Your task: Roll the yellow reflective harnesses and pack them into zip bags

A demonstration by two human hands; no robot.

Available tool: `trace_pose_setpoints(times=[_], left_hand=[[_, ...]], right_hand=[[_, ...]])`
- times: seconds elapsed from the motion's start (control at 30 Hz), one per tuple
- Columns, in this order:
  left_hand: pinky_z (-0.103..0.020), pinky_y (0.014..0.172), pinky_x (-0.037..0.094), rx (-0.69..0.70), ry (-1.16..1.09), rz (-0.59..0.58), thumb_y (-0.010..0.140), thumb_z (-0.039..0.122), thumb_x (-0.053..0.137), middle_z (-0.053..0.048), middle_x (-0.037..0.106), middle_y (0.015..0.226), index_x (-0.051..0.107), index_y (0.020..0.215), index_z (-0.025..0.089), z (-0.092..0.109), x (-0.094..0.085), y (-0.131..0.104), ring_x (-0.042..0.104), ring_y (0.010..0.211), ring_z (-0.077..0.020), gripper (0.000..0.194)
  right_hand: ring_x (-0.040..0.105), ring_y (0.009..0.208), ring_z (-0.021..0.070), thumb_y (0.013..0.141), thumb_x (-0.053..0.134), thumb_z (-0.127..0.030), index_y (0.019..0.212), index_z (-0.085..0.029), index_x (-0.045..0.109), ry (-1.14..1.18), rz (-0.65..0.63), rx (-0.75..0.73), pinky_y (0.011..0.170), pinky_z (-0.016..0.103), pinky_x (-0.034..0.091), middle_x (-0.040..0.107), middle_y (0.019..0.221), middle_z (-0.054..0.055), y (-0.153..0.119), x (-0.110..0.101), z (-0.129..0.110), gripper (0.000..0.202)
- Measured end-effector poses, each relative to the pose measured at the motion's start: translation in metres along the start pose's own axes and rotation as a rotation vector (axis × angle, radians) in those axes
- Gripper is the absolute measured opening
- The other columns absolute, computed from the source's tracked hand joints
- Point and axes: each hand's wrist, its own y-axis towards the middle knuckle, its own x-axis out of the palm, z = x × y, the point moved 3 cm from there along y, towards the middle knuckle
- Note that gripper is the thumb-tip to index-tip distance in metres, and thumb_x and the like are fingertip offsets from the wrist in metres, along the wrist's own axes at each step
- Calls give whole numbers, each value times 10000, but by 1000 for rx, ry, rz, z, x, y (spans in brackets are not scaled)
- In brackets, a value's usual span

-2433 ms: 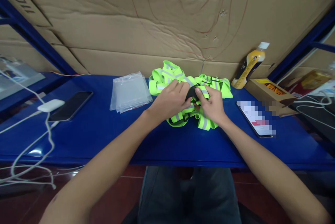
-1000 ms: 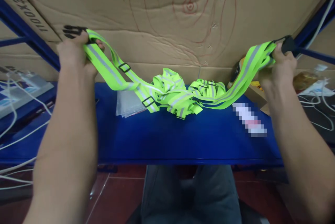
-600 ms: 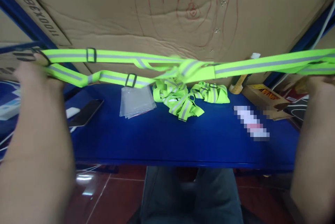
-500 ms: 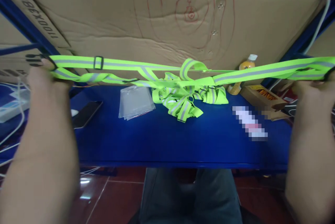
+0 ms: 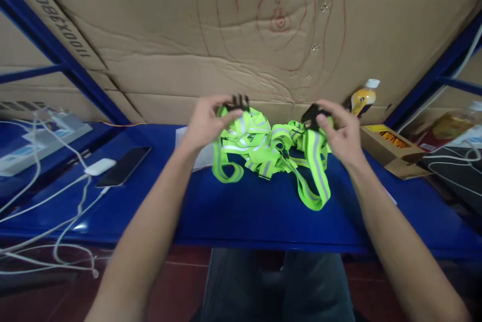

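Between thumb and fingers, my left hand (image 5: 213, 120) pinches a black pronged buckle (image 5: 240, 103) with a neon-yellow strap end below it. My right hand (image 5: 339, 128) grips the other black buckle part (image 5: 313, 117), from which a reflective strap (image 5: 318, 171) loops down to the blue tabletop. The two buckle parts are apart. Behind and between the hands lies a tangled heap of neon-yellow straps (image 5: 263, 143) with grey reflective stripes. Partly hidden behind my left hand and wrist are clear plastic bags (image 5: 203, 157).
A phone (image 5: 124, 166), a white case (image 5: 100, 167), cables and a power strip (image 5: 45, 143) are on the left of the blue table (image 5: 263, 216). An orange bottle (image 5: 363, 98) and an open cardboard box (image 5: 395, 151) stand at right. Cardboard (image 5: 150, 25) lines the back.
Both hands have come inward from the far sides, each still holding a buckle end. The strap stretched between them has gone slack and hangs down onto the heap and table.
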Motion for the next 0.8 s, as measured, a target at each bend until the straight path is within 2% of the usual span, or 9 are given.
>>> trace_pose_setpoints(times=[0.07,0.17,0.23,0.33,0.5,0.63,0.8], left_hand=[[-337,731,478,-13,-37,-212,918,519,777,-23,751,882,750,908,167,29,28,-20,638,801,-171,353],[-317,758,456,-12,1,-376,931,363,747,-9,759,870,755,905,181,47,48,-37,632,782,-170,184],[-293,773,442,-26,41,-394,918,307,749,0,758,892,744,941,182,49,52,-41,628,783,-155,128],[-266,770,423,-54,65,-372,891,298,780,7,746,870,719,926,171,49,51,-43,610,763,-139,146],[-257,731,407,-38,45,-417,874,333,806,27,710,769,743,875,173,52,52,-45,587,714,-134,172],[-255,714,413,-15,54,-437,862,340,822,21,715,763,769,863,174,54,53,-46,601,717,-140,175],[-252,693,394,13,130,-420,848,303,842,21,708,731,776,854,170,57,50,-46,585,686,-133,150]], right_hand=[[740,1189,256,1066,624,-374,1264,-282,778,-57,-170,6,1056,414,552,793,1261,60,-12,20,-20,267],[750,981,223,1108,529,-317,1332,-255,762,-153,-364,-84,877,364,551,807,1149,68,-23,34,-35,330],[703,854,206,1115,498,-282,1370,-221,745,-241,-426,-184,778,347,502,789,1019,74,-28,36,-36,360],[657,780,199,1118,491,-259,1376,-194,735,-350,-455,-279,745,351,438,750,888,58,-30,35,-36,361],[726,946,224,1114,526,-291,1321,-213,707,-392,-458,-252,854,360,452,806,1128,68,-30,33,-37,286],[701,847,228,1095,567,-345,1191,-213,688,-444,-456,-240,831,350,452,800,1047,59,-30,31,-38,203],[737,859,206,1095,579,-314,1175,-224,691,-400,-437,-315,817,338,436,809,1054,38,-30,29,-41,164]])
